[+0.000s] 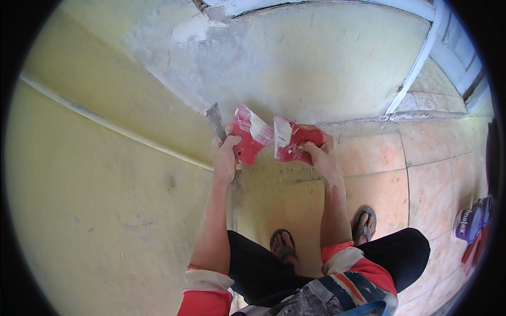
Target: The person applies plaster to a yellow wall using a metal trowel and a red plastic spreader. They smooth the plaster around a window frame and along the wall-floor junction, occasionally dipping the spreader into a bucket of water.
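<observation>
My left hand (225, 157) is closed around a red plastic putty spreader (245, 147), whose wide edge is smeared with white paste. The same hand also grips a putty knife (214, 120), its coated metal blade pointing up and away. In my right hand (322, 157) is a second red putty spreader (298, 143), with white paste along its left edge. The two spreaders face each other with a narrow gap between them, in front of the wall's lower part. My fingers partly hide the handles.
The yellowish wall (327, 58) ahead has a pale patch (211, 58) near its corner. Another wall (121, 205) stands close on my left. A purple tub (468, 224) sits on the tiled floor (429, 184) at far right. White door panels (458, 50) are at upper right.
</observation>
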`<state>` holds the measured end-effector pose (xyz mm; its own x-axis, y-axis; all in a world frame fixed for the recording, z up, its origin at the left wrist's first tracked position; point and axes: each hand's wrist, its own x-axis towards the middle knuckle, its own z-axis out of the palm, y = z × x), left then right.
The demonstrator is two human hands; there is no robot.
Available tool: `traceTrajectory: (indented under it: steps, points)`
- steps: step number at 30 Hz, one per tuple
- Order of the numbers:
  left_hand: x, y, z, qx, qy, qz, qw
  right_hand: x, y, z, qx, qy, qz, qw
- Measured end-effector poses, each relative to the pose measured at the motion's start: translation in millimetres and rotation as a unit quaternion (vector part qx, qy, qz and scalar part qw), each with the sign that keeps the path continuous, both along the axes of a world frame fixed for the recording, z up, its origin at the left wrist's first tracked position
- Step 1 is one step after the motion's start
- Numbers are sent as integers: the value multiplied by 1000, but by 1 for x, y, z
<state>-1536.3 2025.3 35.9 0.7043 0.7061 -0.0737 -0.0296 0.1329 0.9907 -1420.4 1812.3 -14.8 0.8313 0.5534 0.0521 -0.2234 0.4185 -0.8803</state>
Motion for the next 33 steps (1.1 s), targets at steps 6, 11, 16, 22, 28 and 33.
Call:
traceTrajectory:
  steps: [6,11,16,22,28,33]
  points:
    - [0,-8,3,-26,88,28,995,4,17,58,-218,-260,54,939]
    - [13,-4,-14,90,117,35,988,0,43,41,-288,-393,10,873]
    - [19,-2,-28,246,227,67,940,-1,45,14,-258,-264,118,922]
    - [11,18,-43,163,250,42,954,15,40,-48,-104,56,266,957]
    - [21,24,-35,7,168,-21,985,22,26,-194,149,142,180,962]
    - [6,15,0,-158,28,59,985,-1,-5,-186,285,376,-16,882]
